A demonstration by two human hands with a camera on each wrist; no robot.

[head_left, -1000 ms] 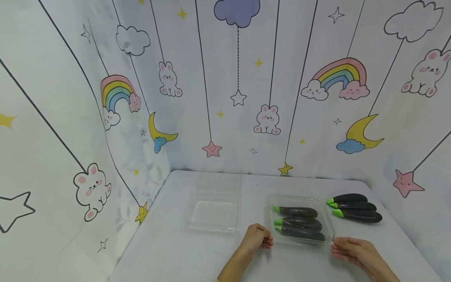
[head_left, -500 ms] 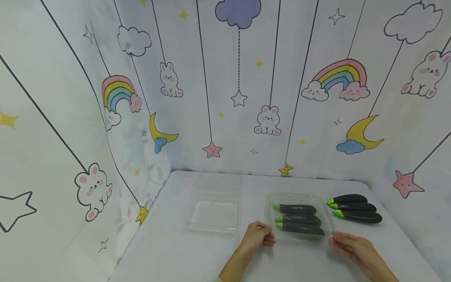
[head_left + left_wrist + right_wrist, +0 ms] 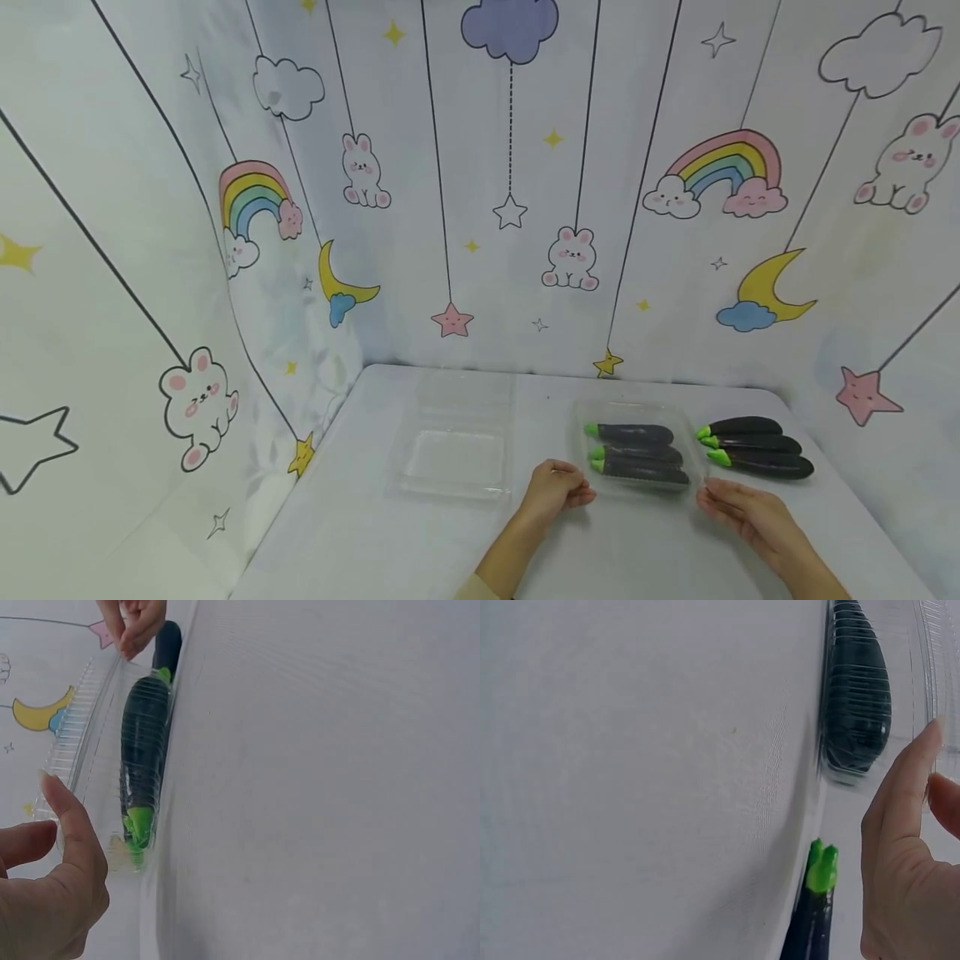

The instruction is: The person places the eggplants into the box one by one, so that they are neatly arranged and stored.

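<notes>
I find the left grip (image 3: 557,490) and the right grip (image 3: 750,508) each pinched on a near corner of the clear container (image 3: 633,412), which lies between and just beyond them. The eggplants (image 3: 641,454) inside run crosswise; neither grip is nearer.

No legible txt, labels, brands, nos. or signs on boxes (image 3: 637,408), eggplants (image 3: 636,434), table (image 3: 375,542) or backdrop (image 3: 487,125) in any view, head or L/R wrist.
</notes>
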